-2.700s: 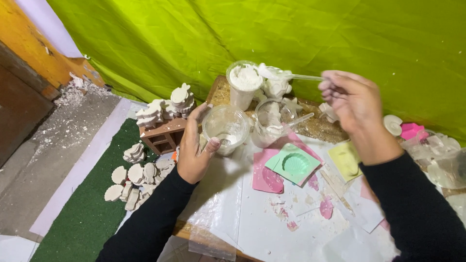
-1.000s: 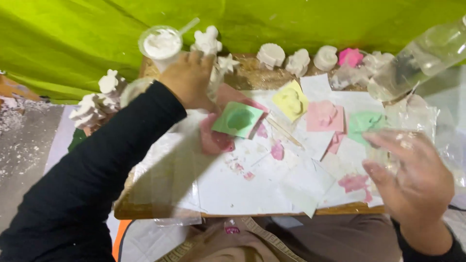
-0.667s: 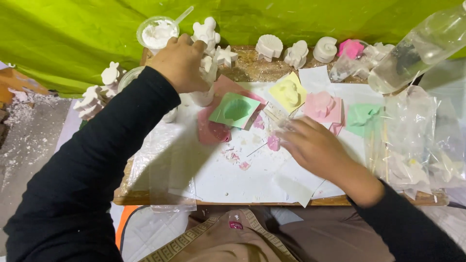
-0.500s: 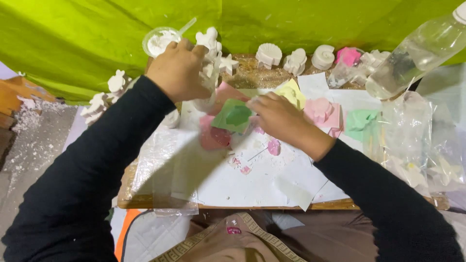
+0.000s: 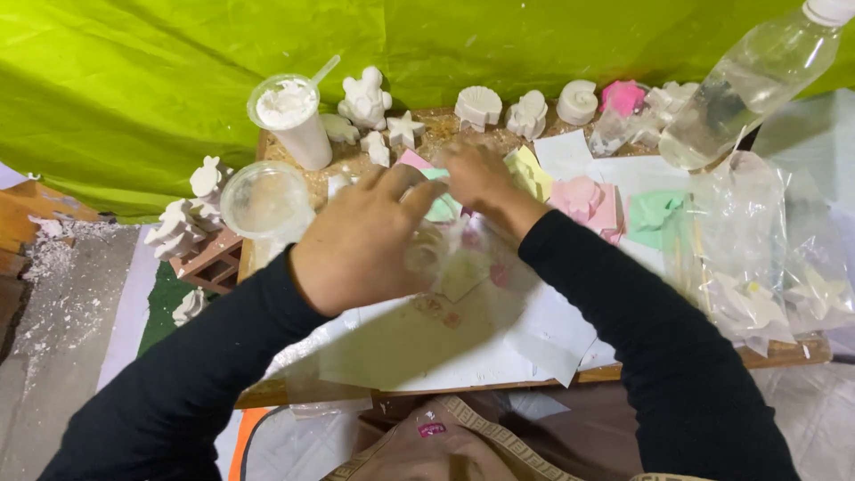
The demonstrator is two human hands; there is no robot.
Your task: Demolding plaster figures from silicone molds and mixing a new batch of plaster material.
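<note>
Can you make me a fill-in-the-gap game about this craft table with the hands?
1. The cloth hanging behind the table is ____.
2. The tall cup of white powder has a ____ sticking out of it.
3. Both arms wear ____ sleeves.
4. The clear bottle stands at the table's far ____ corner.

Missing words: green; straw; black; right
</note>
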